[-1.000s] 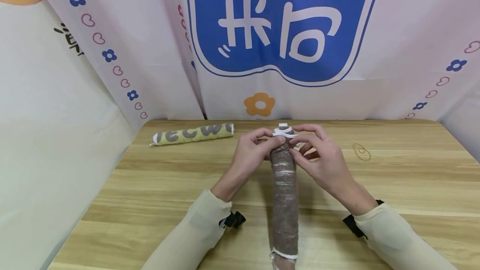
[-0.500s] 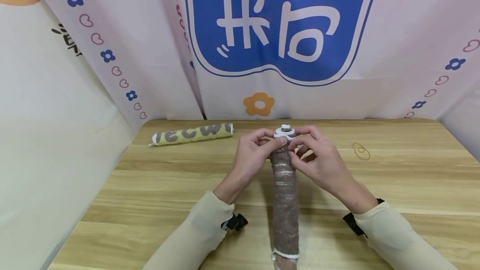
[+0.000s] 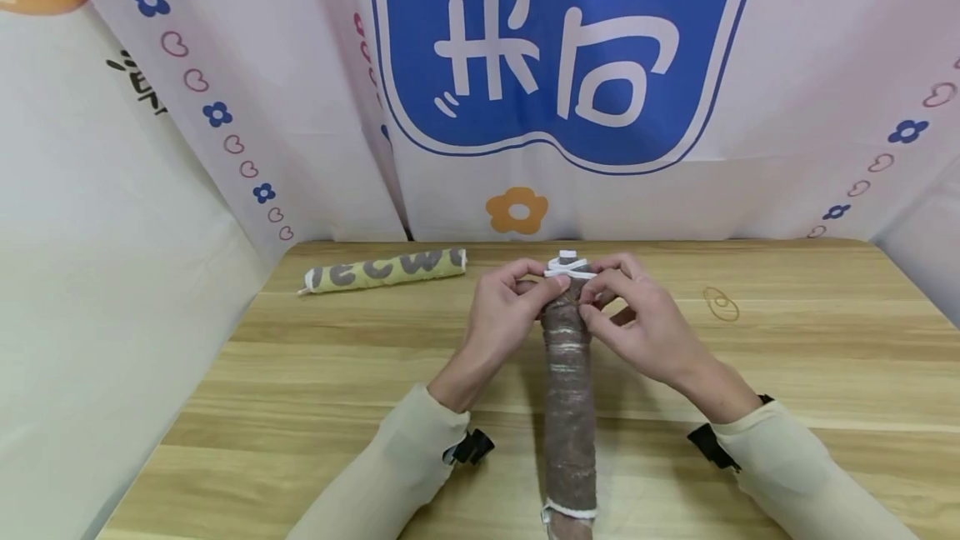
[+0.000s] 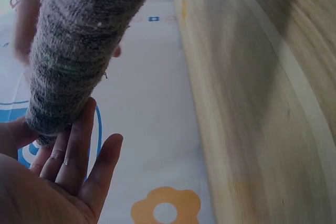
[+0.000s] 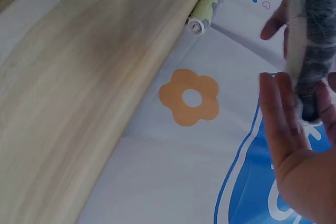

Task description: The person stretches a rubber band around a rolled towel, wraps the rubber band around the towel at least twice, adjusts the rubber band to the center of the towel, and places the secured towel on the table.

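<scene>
A long brown-grey rolled towel [image 3: 570, 407] with white edging points away from the body, its far end raised off the table in the wrist views. White edge folds [image 3: 567, 267] show at that end. From the left, my left hand [image 3: 501, 307] grips the far end, thumb on top and fingers beneath. My right hand [image 3: 637, 315] holds the same end from the right, thumb and forefinger pinching at its side. A thin yellowish line, like a rubber band, crosses the roll between the thumbs. In the right wrist view, the right fingers [image 5: 283, 114] lie along the roll's tip.
A yellow-green rolled towel [image 3: 386, 269] with grey letters lies at the back left of the wooden table [image 3: 300, 407]. A loose tan rubber band [image 3: 722, 304] is at the right. A printed cloth backdrop [image 3: 825, 65] hangs behind the table's far edge.
Both hands stay at the roll's far end. The right fingers draw slightly closer together, and the white folds at the tip shift a little in shape.
</scene>
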